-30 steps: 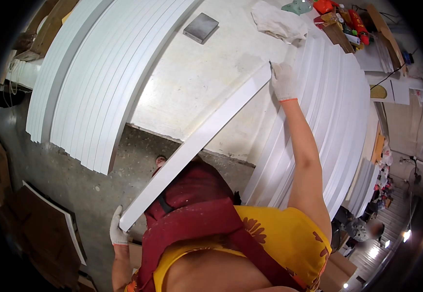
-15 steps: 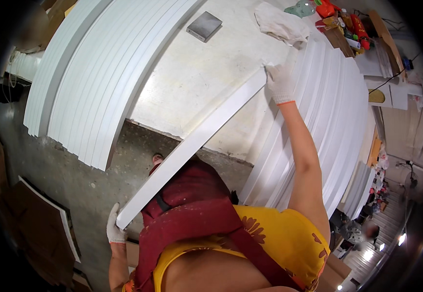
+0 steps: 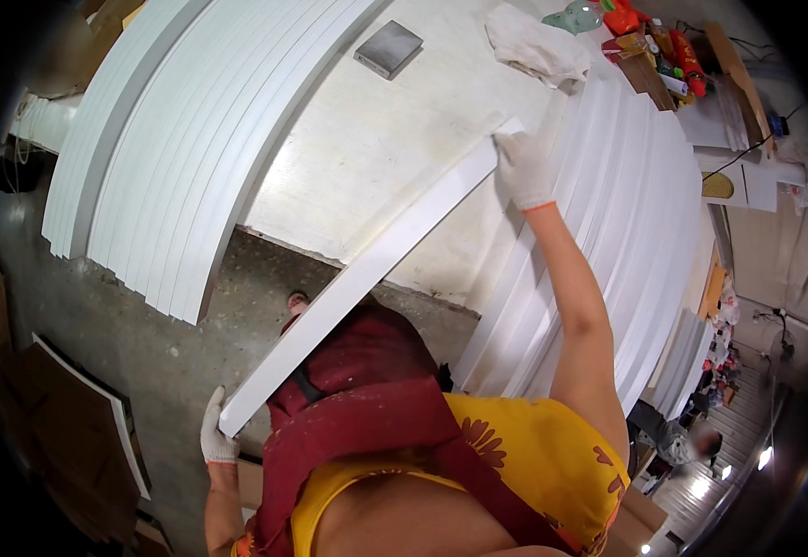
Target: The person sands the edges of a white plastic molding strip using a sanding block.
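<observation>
A long white strip (image 3: 367,260), flat-faced and straight-edged, slants across in front of me from lower left to upper right. My left hand (image 3: 217,429), in a white knit glove with an orange cuff, holds its lower end; the fingers are partly hidden. My right hand (image 3: 524,170), gloved alike, is closed round the strip close to its upper end, and a short tip sticks out past the fingers. Beneath that upper part lies a pale worktable (image 3: 330,176). The lower part crosses over my dark red apron (image 3: 367,362).
Similar white strips lie side by side in a left stack (image 3: 181,148) and a right stack (image 3: 622,223). On the table are a grey block (image 3: 388,49) and a white cloth (image 3: 534,45). Bottles and clutter (image 3: 655,56) stand far right. A person (image 3: 678,441) is in the background.
My right hand has shifted slightly toward me along the strip, so its upper tip now shows beyond the fingers. My left hand stays at the lower end.
</observation>
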`<state>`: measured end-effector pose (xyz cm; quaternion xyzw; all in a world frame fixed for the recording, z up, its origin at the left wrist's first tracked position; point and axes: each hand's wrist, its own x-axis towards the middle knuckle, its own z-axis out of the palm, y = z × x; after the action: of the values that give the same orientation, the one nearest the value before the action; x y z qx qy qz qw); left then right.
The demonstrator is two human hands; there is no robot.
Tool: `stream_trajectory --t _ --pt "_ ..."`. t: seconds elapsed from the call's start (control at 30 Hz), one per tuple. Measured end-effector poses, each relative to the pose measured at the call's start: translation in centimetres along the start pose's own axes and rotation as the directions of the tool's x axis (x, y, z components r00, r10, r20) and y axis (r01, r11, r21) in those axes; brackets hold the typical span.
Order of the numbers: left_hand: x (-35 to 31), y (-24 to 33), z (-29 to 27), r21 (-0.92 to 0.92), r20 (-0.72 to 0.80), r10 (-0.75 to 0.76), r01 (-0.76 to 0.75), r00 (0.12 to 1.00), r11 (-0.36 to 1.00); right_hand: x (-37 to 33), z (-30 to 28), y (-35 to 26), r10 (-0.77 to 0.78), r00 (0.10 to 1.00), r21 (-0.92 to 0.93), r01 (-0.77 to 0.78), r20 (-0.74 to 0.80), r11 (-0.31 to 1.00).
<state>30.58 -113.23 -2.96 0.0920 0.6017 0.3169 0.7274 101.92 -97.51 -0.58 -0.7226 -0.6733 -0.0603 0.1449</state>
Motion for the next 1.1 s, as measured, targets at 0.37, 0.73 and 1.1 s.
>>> stream_trajectory --t 0.37,0.73,1.1 --pt "0.4 -0.7 -1.0 -0.059 -0.001 -0.017 0.017 1.0 0.998 1.6 0.6 5.4 0.177 0.975 0.001 -0.179 -0.135 0.984" --pt "0.5 -1.5 -1.7 -0.098 0.012 -0.039 0.04 0.999 0.994 1.9 1.5 5.2 0.129 0.974 -0.056 -0.141 -0.189 0.988" --pt "0.4 -1.2 -1.2 -0.055 0.045 -0.024 0.026 0.999 0.998 2.1 0.1 3.5 0.037 0.996 0.023 -0.036 -0.082 0.999"
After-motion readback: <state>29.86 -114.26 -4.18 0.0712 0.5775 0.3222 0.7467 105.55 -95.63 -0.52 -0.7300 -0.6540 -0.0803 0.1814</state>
